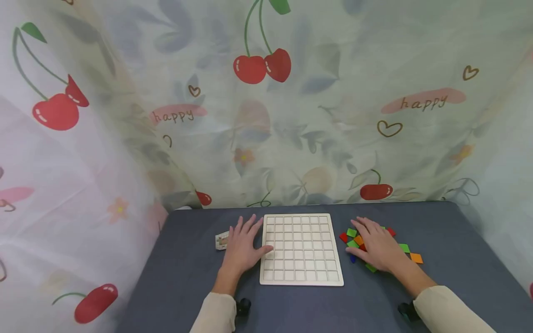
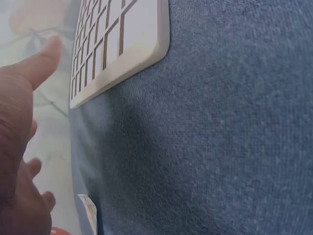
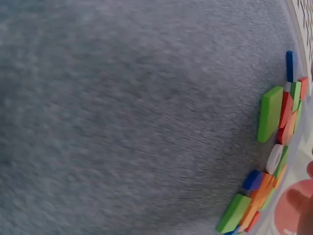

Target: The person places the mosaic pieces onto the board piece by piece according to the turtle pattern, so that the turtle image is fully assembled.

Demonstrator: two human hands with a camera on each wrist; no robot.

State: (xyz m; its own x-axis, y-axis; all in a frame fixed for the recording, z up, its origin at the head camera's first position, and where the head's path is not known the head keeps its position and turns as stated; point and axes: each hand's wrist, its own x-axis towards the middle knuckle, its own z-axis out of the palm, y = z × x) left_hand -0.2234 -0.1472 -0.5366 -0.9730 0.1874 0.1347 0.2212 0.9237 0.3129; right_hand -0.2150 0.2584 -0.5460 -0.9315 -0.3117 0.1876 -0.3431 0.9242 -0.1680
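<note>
Cream sleeves (image 1: 216,314) are reaching in from the near side, with dark wrist devices (image 1: 243,306) sitting at the cuffs, likely for watching each hand's work. Farther in, your left hand (image 1: 243,247) is lying along the left of the pale grid board (image 1: 300,255), its straight fingers spreading apart and pinching nothing, its thumb overlapping the rim; that placing would suit steadying, though you cannot tell whether it is touching. The board is lying flat between your hands, presumably so both are reaching it easily. To its right, your right hand (image 1: 376,245) is covering part of the coloured tiles (image 1: 404,248), fingers extending close together, thumb standing apart, no pinch showing; contact is staying unclear. Those tiles are lying loosely grouped, probably for easy picking. Left of the board, a small printed card (image 1: 222,241) is lying partly behind your left hand, perhaps set aside. Beyond the dark tabletop (image 1: 187,268), a patterned curtain (image 1: 291,152) is hanging, seemingly screening the workspace.
</note>
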